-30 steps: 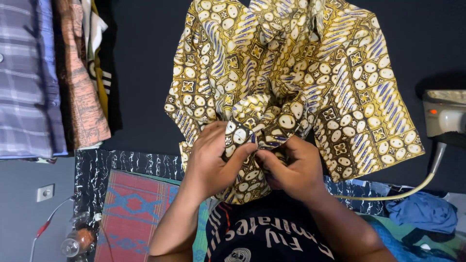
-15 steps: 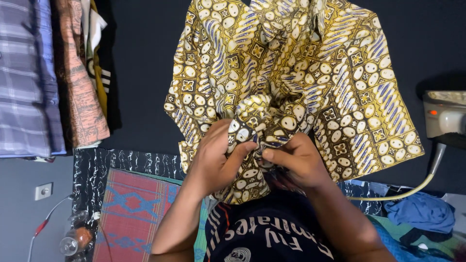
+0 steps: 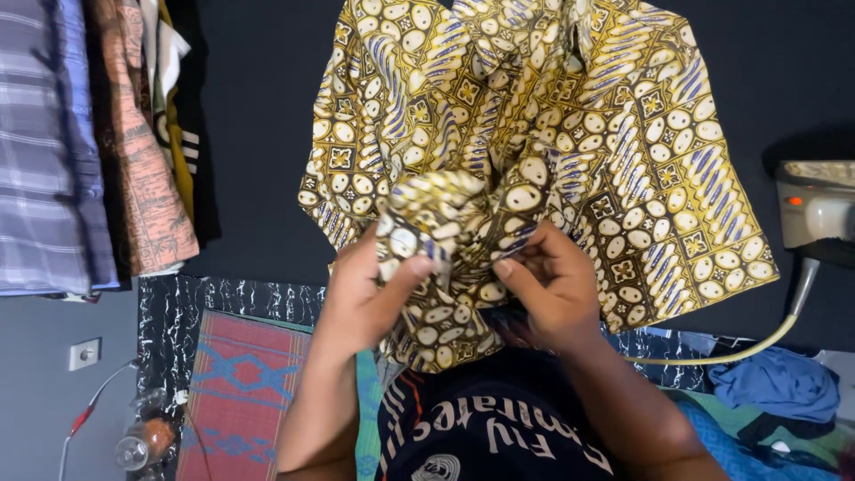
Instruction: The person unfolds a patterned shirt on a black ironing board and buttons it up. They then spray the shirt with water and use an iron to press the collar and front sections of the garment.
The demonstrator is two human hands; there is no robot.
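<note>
A gold, white and blue batik shirt [image 3: 570, 116] hangs in front of me against a dark surface. My left hand [image 3: 365, 289] pinches a bunched fold of the shirt's front between thumb and fingers. My right hand [image 3: 552, 285] grips the opposite edge of the same fold, close beside the left. Both hands are pressed into the fabric near the shirt's lower middle, and the cloth hides what lies between the fingertips.
Several garments [image 3: 89, 142] hang at the left. An iron [image 3: 815, 209] with a cream cord [image 3: 757, 343] sits at the right. Below are a red and blue patterned mat [image 3: 240, 392], a wall socket [image 3: 85, 354], a small bottle [image 3: 142, 443] and blue cloth [image 3: 775, 387].
Both hands have shifted slightly upward on the shirt front and bunched the fabric more between them. The shirt has otherwise stayed in place.
</note>
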